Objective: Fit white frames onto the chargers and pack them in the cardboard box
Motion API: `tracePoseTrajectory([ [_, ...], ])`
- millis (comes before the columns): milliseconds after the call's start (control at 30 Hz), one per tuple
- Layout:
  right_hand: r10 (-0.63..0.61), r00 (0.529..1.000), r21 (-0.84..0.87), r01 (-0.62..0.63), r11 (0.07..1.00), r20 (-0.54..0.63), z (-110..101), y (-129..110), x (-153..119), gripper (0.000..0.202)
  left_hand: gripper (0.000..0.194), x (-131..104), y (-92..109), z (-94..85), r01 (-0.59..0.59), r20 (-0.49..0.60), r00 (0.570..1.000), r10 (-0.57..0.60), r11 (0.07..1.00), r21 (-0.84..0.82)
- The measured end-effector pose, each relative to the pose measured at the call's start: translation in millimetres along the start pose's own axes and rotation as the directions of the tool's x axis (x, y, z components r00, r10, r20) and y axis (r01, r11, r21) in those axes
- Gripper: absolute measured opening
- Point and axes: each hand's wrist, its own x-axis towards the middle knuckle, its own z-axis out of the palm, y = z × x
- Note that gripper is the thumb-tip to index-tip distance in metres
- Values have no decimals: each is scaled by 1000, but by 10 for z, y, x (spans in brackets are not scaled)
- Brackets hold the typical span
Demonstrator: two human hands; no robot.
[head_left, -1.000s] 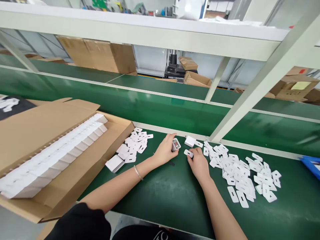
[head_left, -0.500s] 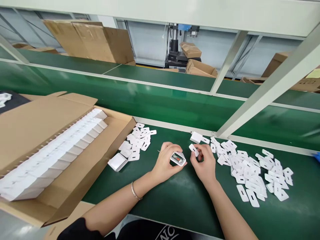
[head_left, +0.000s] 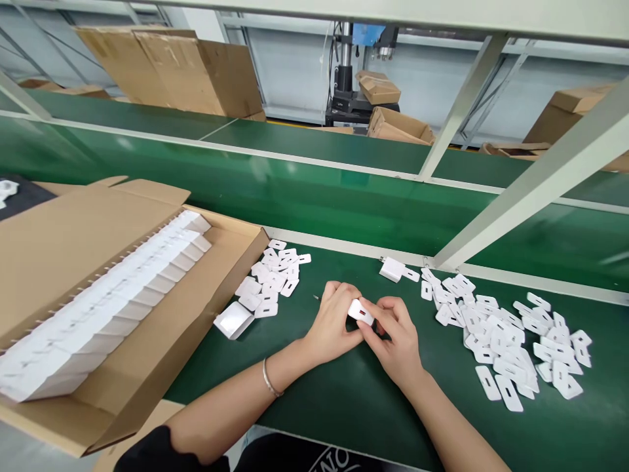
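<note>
My left hand (head_left: 334, 324) is wrapped round a white charger housing, mostly hidden by the fingers. A white end cap (head_left: 361, 312) with a slot sits over the housing's open end, and red shows through the slot. The thumb and forefinger of my right hand (head_left: 393, 334) pinch this cap at its right side. To the right lies a large pile of white slotted caps (head_left: 496, 334); a smaller pile (head_left: 275, 275) is on the left. A white housing (head_left: 234, 320) lies beside the smaller pile. Behind my right hand is a white charger (head_left: 392, 269).
An open cardboard box (head_left: 196, 308) on the left holds a long row of white housings (head_left: 108, 301). A metal rail (head_left: 344, 248) edges the green bench (head_left: 314, 400) at the back, with a slanted post (head_left: 521, 183) at right. Beyond stand cardboard boxes and a drill press.
My right hand has moved left and brought the cap onto the housing's open end, covering the circuit board that showed inside. The view has shifted slightly.
</note>
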Motion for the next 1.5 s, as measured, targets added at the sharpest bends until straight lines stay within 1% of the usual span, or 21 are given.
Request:
tracePoseTrajectory([
  [133,10,1000,21,-10,1000,-7,-4,-17,-1,59,20,-5,9,-91,-46,111,992,63,987,-152],
  [167,23,1000,40,-23,999,-7,-5,-24,0,57,20,-8,4,-105,-29,130,990,54,982,-189],
  [233,70,997,100,-71,992,15,-4,-33,0,50,26,-21,-1,-107,38,130,991,-8,972,-232],
  [300,171,984,191,-179,965,56,6,-29,-4,44,33,-37,11,-76,76,91,994,-55,967,-243],
  [367,303,947,312,-322,894,109,29,-15,-14,41,35,-56,36,-30,42,39,999,-33,969,-244],
  [433,396,896,431,-443,786,199,59,2,-26,39,35,-74,58,10,-11,-10,1000,9,973,-232],
  [500,428,852,506,-524,685,303,88,14,-35,34,34,-90,61,31,-36,-30,999,31,977,-212],
  [533,435,837,527,-547,651,332,97,18,-37,34,35,-95,53,31,-33,-23,999,29,978,-204],
  [567,442,831,541,-555,632,337,103,21,-37,33,37,-99,39,27,-21,-8,1000,20,980,-196],
  [600,451,833,549,-552,628,321,103,25,-35,34,41,-100,20,17,-3,8,1000,4,982,-191],
  [667,462,848,548,-523,652,260,92,34,-26,36,50,-96,-26,-9,48,43,998,-41,981,-185],
  [733,464,861,547,-496,675,208,71,47,-13,39,54,-85,-70,-33,87,70,995,-75,977,-194],
  [867,446,877,587,-458,668,176,33,79,20,40,46,-47,-112,-53,92,94,993,-68,955,-283],
  [933,422,892,576,-433,693,162,20,91,35,41,43,-27,-111,-56,93,91,994,-67,938,-333],
  [1067,377,914,548,-394,738,150,0,94,49,43,43,-9,-84,-54,92,66,995,-71,905,-415],
  [1167,378,916,530,-388,754,133,-11,84,53,39,40,-28,-50,-38,111,53,994,-97,891,-439],
  [1333,390,916,497,-381,779,91,-11,67,64,32,35,-80,-25,-17,218,148,975,-169,866,-450],
  [1400,391,917,485,-379,788,81,3,62,58,31,35,-85,-35,-15,220,157,974,-165,859,-462],
  [1500,375,924,472,-366,802,81,29,64,33,34,36,-69,-49,-6,191,118,981,-153,861,-472],
])
